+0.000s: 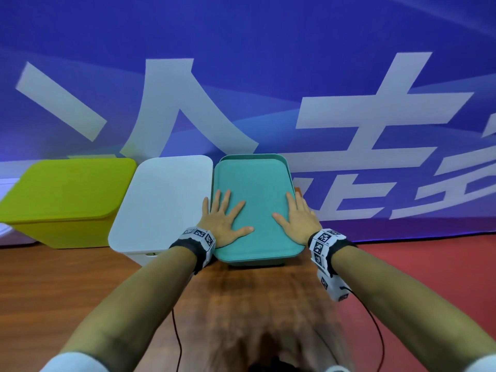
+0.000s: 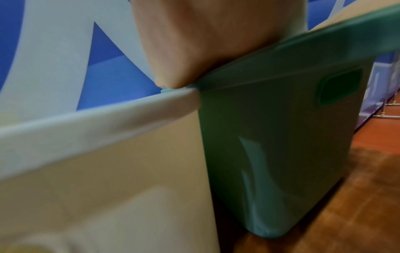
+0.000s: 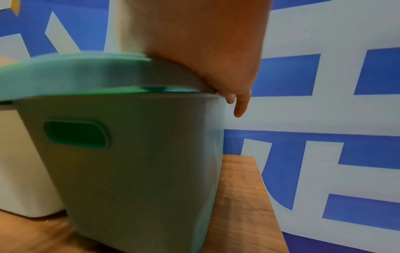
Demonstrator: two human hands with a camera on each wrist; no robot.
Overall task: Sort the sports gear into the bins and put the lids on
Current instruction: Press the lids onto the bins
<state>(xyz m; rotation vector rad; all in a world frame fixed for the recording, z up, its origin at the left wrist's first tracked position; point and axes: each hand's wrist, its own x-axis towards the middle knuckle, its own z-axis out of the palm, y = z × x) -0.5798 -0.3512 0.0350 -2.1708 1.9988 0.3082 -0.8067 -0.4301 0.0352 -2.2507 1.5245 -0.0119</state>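
We have reached the last lid, as far as we can judge. The lime-green plastic bin at the far left and the white plastic bin in the middle both wear their lids already, and no sports gear lies loose in view, so the sorting looks done.

Our left hand and right hand lie flat, fingers spread and straight, on the flat teal plastic lid, gripping nothing, only pressing. The lid rests on the teal plastic bin at the right of the row, but it sits shifted toward us: the bin's far rim shows beyond the lid's far edge, and the right wrist view shows a gap under the lid's near corner. What is left, we think, is to slide it farther and press it home.

The white bin touches the teal one on the left, so there is little room for fingers there. The bins stand on a brown wooden table against a blue printed backdrop.
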